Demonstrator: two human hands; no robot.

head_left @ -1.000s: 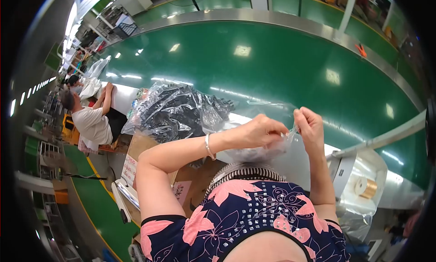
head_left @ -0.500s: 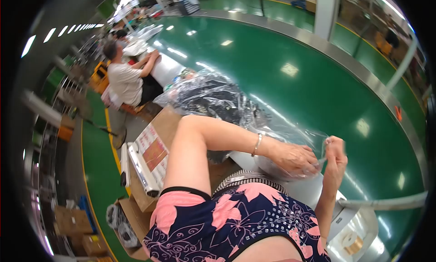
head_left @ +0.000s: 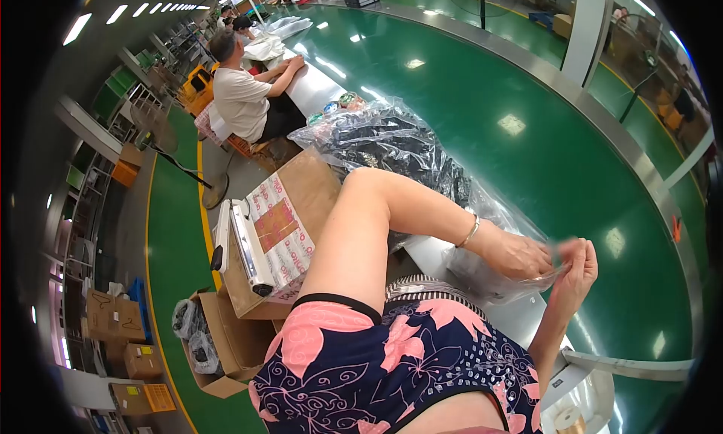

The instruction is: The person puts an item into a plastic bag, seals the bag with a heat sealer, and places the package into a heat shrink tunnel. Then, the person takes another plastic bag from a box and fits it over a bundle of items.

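Note:
A clear plastic bag (head_left: 482,272) lies at the near edge of the green work surface, in front of my body. My left hand (head_left: 520,257), with a bracelet at its wrist, is closed at the bag's mouth, its fingertips partly hidden by film. My right hand (head_left: 576,272) pinches the bag's edge just to the right, its fingertips smeared by motion. Beside the left forearm, a heap of dark items in clear plastic (head_left: 384,140) rests on the table. What the bag in my hands holds is hard to make out.
A taped carton (head_left: 301,185) at my left carries a long white bar-shaped device (head_left: 248,246). Below it, an open carton (head_left: 230,328) stands by plastic-wrapped items. A seated person (head_left: 241,95) works farther along the table. A floor fan (head_left: 177,155) and a metal rail (head_left: 633,366) flank me.
The view has turned, so the surroundings sit farther right and lower in the upper left. Both hands remain at the bag, with the right hand's fingertips now closer to the left hand.

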